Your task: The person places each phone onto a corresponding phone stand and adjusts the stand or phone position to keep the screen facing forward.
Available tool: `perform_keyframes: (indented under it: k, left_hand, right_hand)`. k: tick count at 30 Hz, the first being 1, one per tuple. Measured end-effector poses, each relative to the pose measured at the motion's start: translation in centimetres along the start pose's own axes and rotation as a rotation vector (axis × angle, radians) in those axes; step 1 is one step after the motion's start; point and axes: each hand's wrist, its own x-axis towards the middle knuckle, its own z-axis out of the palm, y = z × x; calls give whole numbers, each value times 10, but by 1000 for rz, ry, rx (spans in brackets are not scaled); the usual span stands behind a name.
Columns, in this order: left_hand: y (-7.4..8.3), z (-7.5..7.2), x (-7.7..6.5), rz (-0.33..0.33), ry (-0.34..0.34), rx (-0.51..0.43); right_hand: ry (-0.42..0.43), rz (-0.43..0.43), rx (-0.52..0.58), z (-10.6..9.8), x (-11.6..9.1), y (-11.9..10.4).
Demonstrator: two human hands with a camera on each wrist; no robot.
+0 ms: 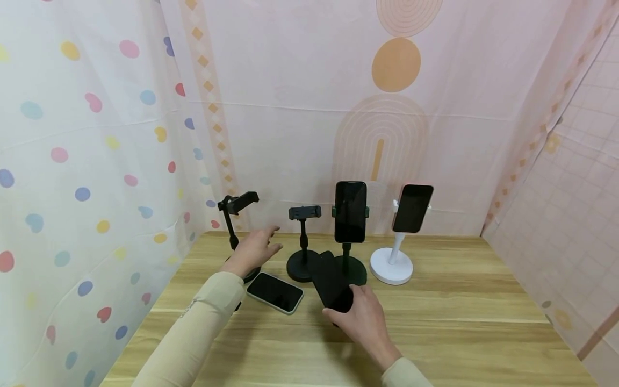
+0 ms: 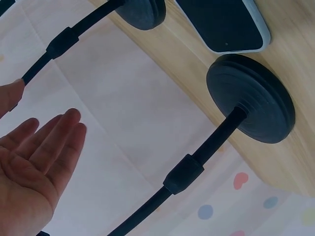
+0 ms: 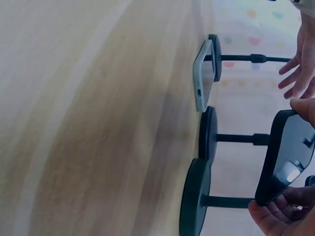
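My right hand [image 1: 366,318] grips a black phone [image 1: 330,280] by its edges, raised and tilted in front of the stands. In the right wrist view, thumb and fingers hold opposite edges of that phone [image 3: 273,156], whose screen catches a reflection. My left hand [image 1: 254,251] is in the air with fingers extended, between the leftmost black phone stand [image 1: 243,202] and a second black stand [image 1: 303,241]. Its palm shows in the left wrist view, holding nothing. Below it, a phone with a pale edge [image 1: 274,293] lies screen up on the table.
A dark green stand [image 1: 358,270] holds an upright phone [image 1: 350,212]. To its right, a white stand [image 1: 391,267] carries another phone [image 1: 413,208], slightly tilted. The wooden table [image 1: 459,317] ends against patterned curtains [image 1: 290,150] at the back.
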Motion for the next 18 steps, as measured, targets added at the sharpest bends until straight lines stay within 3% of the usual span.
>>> perform_keyframes:
  k: [8, 18]
  left_hand:
    - [3, -2, 3, 66, 123, -91]
    - [7, -4, 6, 138, 260, -133]
  right_hand:
    - [66, 13, 72, -5, 5, -18]
    - [95, 8, 148, -13, 17, -45]
